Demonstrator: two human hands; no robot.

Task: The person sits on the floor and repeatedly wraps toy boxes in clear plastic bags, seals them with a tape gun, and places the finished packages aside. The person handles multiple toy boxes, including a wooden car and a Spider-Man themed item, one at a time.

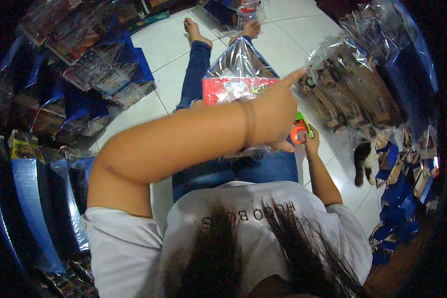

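Observation:
Across my lap reaches my left arm, and my left hand (282, 111) is at the right end of a red box with clear plastic wrap (218, 92). One finger stretches away from the thumb, so the hand looks open; its other fingers are hidden. My right hand (311, 141) is closed on a green tape dispenser with an orange roll core (300, 134), just beside the left thumb. The box's plastic rises to a peak on its far side. My left forearm covers the box's near part.
Plastic-wrapped brown items (352, 89) lie at the right, with a black-and-white cat (366, 161) nearer me. Blue and tan scraps (400, 193) are scattered below it. Wrapped packages (99, 74) are stacked at the left, above blue sheets (35, 203). My legs stretch over white tiles (159, 44).

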